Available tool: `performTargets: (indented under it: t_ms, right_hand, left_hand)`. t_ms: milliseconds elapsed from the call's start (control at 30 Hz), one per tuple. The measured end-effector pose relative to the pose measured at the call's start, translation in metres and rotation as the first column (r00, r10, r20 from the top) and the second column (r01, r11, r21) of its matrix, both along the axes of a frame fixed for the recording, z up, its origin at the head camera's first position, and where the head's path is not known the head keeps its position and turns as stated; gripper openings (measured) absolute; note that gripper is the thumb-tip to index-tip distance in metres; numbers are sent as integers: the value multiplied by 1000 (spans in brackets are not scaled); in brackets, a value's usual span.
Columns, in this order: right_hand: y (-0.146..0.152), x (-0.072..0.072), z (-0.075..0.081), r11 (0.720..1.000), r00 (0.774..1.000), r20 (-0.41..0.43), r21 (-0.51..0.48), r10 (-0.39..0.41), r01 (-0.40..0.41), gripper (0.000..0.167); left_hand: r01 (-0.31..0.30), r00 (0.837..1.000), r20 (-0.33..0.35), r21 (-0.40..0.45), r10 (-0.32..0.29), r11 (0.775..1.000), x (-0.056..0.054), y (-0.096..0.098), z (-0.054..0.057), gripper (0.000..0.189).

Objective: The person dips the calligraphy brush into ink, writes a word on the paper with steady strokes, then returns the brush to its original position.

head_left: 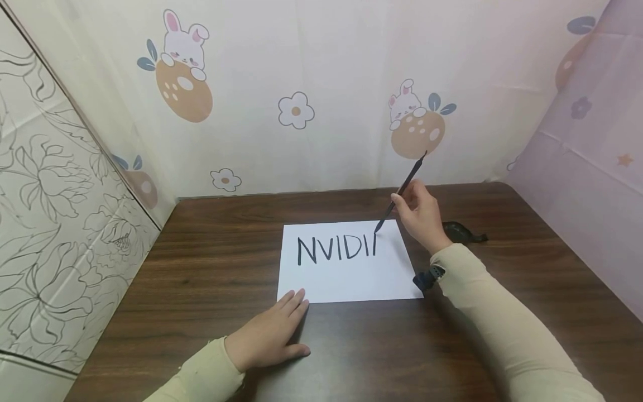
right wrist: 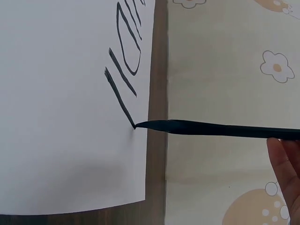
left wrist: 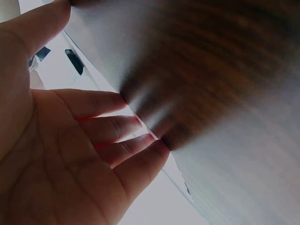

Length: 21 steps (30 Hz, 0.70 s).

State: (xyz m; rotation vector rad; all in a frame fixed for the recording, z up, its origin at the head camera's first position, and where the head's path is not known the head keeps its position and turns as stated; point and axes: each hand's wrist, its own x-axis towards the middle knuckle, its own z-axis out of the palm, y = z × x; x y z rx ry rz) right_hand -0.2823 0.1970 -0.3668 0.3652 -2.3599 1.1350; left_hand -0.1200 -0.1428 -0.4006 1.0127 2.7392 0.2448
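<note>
A white sheet of paper (head_left: 346,282) lies on the table, with the dark letters NVIDI and one more slanted stroke (right wrist: 119,98) on it. My right hand (head_left: 421,215) pinches a slim black pen (head_left: 409,177) well above its tip. That pointed tip touches the upper end of the last stroke, as the right wrist view shows. My left hand (head_left: 271,335) lies with its fingers extended, the fingertips on the paper's lower left edge and the thumb spread over the wood.
The brown wooden table (head_left: 216,268) extends around the sheet. A dark, rounded object with a narrow end (head_left: 462,231) sits just behind my right wrist. A patterned curtain (head_left: 341,72) hangs along the back edge, and a flower-print panel (head_left: 60,195) stands at the left.
</note>
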Motion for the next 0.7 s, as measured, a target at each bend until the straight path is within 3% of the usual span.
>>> performTargets:
  t_ms: [700]
  right_hand:
    - [7,12,-1,997,999,42,75,0,-3,19]
  left_hand:
    - [-9,1000,16,-3,9,1000,0,0,0,81]
